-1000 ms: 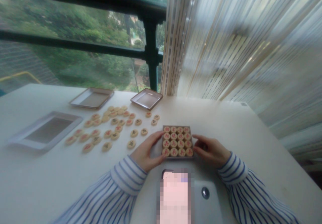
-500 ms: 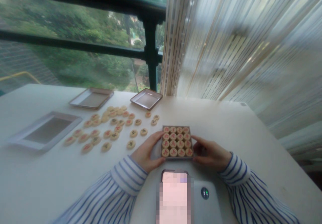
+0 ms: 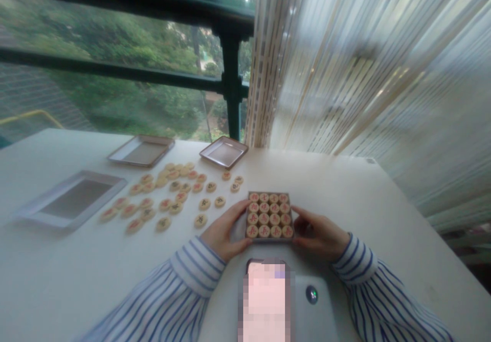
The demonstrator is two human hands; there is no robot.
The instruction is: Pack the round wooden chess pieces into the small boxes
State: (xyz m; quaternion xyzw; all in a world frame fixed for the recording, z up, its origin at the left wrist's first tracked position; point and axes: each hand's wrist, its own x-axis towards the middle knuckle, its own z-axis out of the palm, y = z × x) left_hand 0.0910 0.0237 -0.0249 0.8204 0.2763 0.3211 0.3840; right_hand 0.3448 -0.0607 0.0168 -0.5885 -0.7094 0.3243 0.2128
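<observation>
Now, box [image 3: 270, 240] of red-marked discs [image 3: 264, 219] clasped between left hand [image 3: 225, 232] and right hand [image 3: 322, 233], tray [image 3: 224, 152] near far edge of tabletop [image 3: 326, 178].

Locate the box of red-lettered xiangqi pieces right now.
In the head view, the box is below and just right of centre, between the left hand and the right hand, with the phone on its near side.
</observation>
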